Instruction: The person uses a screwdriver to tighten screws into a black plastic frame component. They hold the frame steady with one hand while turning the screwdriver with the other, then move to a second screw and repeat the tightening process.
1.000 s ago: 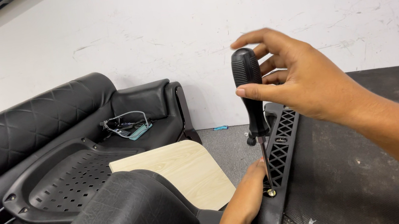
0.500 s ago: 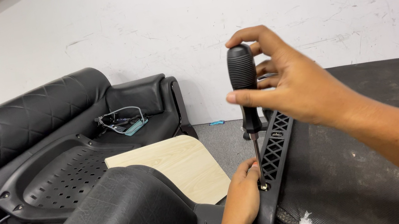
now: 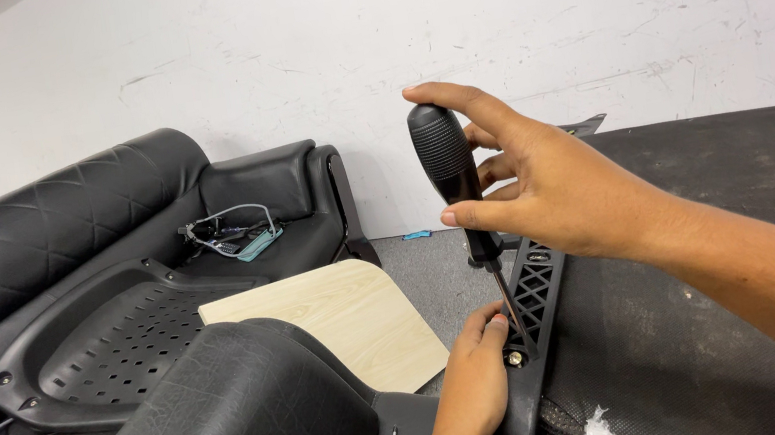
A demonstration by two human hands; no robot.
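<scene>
Presently upright: black-handled screwdriver with ribbed rubber grip and thin steel shaft (image 3: pixel 458 192), tip down on a small brass-coloured screw head (image 3: pixel 515 358) seated in the black plastic lattice frame edge (image 3: pixel 531 290). Held vertical so the tip stays square in the screw. Right hand (image 3: pixel 555 189) curled round the upper handle, thumb across the front, index finger arched over the top, remaining fingers wrapped behind; grasp closed on the tool, no gap visible. Left hand (image 3: pixel 476 377) low at the frame, fingertips (image 3: pixel 494 326) pinched lightly against the shaft just above the screw, steadying the tip; palm partly hidden. Beside the work: pale wood-grain rounded panel (image 3: pixel 341 320), perforated black plastic seat shell (image 3: pixel 94 355), black quilted leather sofa (image 3: pixel 27 238), dark textured mat (image 3: pixel 723 302).
</scene>
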